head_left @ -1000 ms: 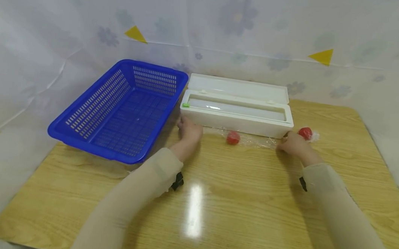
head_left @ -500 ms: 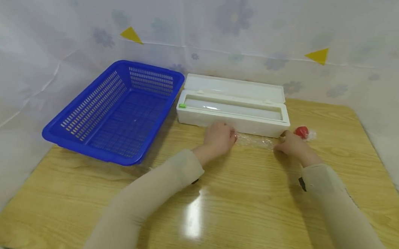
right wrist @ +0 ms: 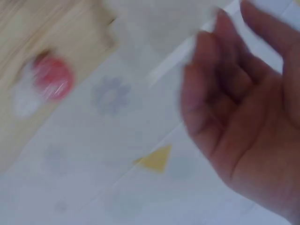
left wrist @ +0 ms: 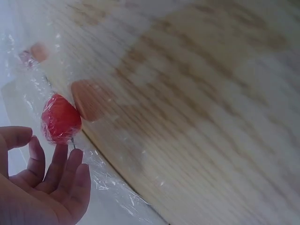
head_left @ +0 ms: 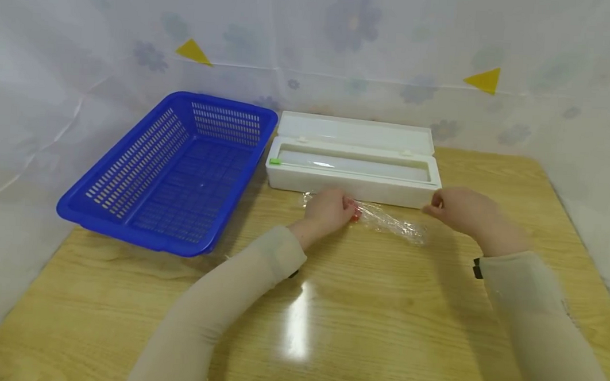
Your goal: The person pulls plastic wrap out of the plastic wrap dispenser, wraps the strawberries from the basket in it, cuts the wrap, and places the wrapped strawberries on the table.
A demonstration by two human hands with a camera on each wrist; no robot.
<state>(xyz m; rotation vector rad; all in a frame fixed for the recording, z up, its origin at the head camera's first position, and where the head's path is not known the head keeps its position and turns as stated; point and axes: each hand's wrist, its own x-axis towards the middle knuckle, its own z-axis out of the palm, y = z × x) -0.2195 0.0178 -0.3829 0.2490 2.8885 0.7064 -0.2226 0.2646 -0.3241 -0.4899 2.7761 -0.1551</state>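
Observation:
A red round fruit (left wrist: 61, 119) with a short stem lies in a strip of clear cling film (head_left: 393, 224) in front of the white box. My left hand (head_left: 328, 210) is at the fruit, partly covering it in the head view. In the left wrist view its loosely bent fingertips touch the fruit's lower side, the thumb beside them. My right hand (head_left: 459, 209) is raised by the box's right front corner, fingers loosely bent and holding nothing. A second red fruit wrapped in film (right wrist: 54, 77) shows blurred in the right wrist view; my right hand hides it in the head view.
The white cling film box (head_left: 354, 190) stands at the back with its lid open, a roll inside and a green slider on its left front. Left of it sits a blue slotted basket (head_left: 214, 249). A flower-patterned sheet (head_left: 312, 47) hangs behind the wooden table (head_left: 360, 320).
My left hand has moved right from the film's left end to the red fruit. My right hand has let go of the film's right end and lifted; that end now lies loose, nearer me.

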